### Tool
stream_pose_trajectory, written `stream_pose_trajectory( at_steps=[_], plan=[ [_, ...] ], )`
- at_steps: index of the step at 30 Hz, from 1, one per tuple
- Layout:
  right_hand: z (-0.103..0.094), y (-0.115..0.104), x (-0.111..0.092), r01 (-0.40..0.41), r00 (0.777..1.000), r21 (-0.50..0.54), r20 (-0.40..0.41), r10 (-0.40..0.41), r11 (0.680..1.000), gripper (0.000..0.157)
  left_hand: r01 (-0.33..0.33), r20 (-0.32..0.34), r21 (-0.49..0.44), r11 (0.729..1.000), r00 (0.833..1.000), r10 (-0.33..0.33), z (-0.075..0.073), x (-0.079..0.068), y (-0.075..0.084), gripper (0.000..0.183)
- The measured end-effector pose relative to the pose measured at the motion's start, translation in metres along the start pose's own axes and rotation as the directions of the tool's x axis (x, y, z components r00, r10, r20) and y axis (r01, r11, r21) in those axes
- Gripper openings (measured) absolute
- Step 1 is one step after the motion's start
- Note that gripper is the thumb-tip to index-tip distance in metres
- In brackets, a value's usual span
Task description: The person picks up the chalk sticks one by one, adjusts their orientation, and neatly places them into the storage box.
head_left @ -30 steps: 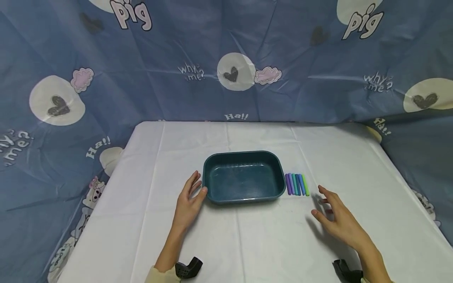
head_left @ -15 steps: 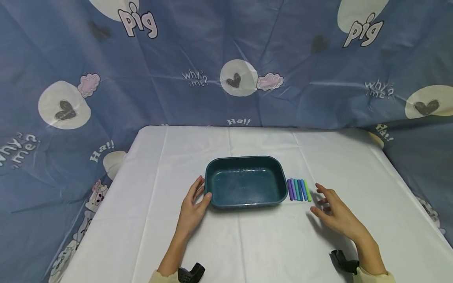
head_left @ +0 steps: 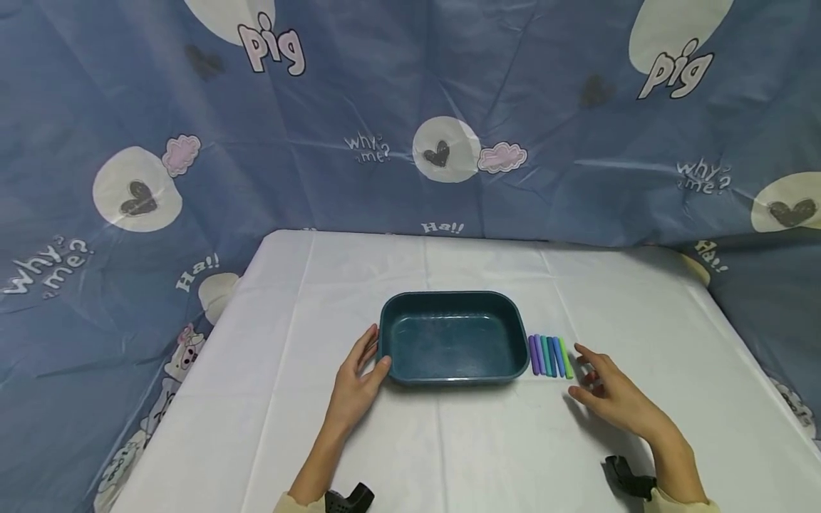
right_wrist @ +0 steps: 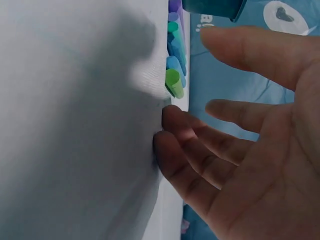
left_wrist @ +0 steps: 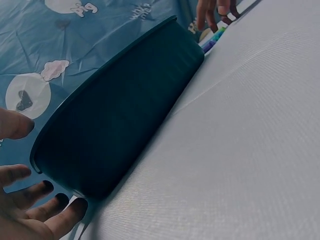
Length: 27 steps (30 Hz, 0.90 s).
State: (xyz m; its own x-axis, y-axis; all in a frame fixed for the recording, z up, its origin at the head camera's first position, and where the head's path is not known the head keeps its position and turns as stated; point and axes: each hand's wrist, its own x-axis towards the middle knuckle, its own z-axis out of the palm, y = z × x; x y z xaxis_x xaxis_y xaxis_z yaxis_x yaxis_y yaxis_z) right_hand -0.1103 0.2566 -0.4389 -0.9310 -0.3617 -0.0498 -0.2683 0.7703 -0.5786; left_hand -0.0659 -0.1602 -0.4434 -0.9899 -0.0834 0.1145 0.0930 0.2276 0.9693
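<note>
A dark teal rectangular tub (head_left: 452,349) stands upright on the white cloth, its inside bare. My left hand (head_left: 355,392) is at the tub's left end, thumb by the near corner and fingers along the side. In the left wrist view the fingers (left_wrist: 65,217) spread loosely around the tub's corner; firm contact cannot be told. Several short coloured sticks (head_left: 549,356), purple to lime green, lie in a row against the tub's right side. Just right of the lime green stick (right_wrist: 174,82), my right hand (head_left: 618,399) hovers low with relaxed, slightly bent fingers and holds nothing.
White cloth (head_left: 410,456) covers the table. A blue printed curtain (head_left: 359,185) hangs behind it and along both sides. Black wrist cameras (head_left: 628,477) sit on both wrists.
The whole scene has shifted slightly right and down in the head view. My right hand has come a little closer to the sticks. The left hand stays beside the tub.
</note>
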Motion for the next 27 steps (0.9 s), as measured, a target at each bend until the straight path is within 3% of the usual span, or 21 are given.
stream_pose_trajectory(
  at_steps=[13, 21, 27],
  plan=[
    [0.003, 0.007, 0.013, 0.047, 0.999, 0.007, -0.012, -0.047, 0.999, 0.076, -0.021, 0.020, -0.002, 1.000, 1.000, 0.021, 0.000, -0.002, 0.029, 0.058],
    [0.007, 0.010, 0.014, 0.044, 0.999, 0.042, -0.007, -0.044, 0.998, 0.074, -0.014, 0.007, 0.014, 1.000, 1.000, 0.014, 0.000, -0.004, 0.025, 0.056],
    [0.008, 0.010, 0.007, 0.035, 0.999, 0.024, -0.028, -0.034, 0.999, 0.071, -0.018, 0.036, 0.006, 1.000, 0.999, 0.017, 0.003, -0.007, 0.023, 0.058]
  ],
)
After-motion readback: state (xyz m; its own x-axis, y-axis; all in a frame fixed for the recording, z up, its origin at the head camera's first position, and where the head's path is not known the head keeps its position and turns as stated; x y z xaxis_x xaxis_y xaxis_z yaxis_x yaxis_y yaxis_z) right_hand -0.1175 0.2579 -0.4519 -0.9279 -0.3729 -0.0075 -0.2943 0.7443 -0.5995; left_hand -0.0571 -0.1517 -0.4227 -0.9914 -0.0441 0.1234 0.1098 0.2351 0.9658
